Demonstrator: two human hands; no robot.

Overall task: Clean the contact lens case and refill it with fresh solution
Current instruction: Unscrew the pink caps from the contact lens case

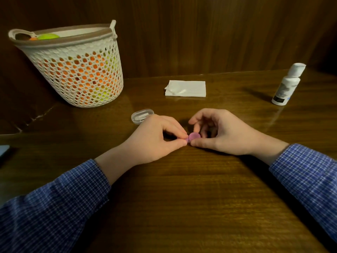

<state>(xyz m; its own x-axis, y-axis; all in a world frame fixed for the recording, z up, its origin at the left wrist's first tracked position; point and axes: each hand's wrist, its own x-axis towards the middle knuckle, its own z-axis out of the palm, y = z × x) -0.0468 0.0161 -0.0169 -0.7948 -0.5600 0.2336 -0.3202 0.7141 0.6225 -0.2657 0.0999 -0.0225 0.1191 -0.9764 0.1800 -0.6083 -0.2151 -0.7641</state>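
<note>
Both hands are pinching the pink case (193,137) between them on the table (182,198): the left hand (156,137) is gripping one end, the right hand (222,132) is holding the round cap. If that cap is twisting loose, the small case could be slipping from such fingertip holds, spilling old solution. The bottle (288,84) is standing well beyond the right hand, the tissue (186,88) beyond both.

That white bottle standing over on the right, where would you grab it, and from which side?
Grip the white bottle around its wide body, below the narrower cap, coming from its near side. It stands upright, leaning slightly in this wide-angle view, with bare table around it, so nothing blocks a sideways grip.
</note>
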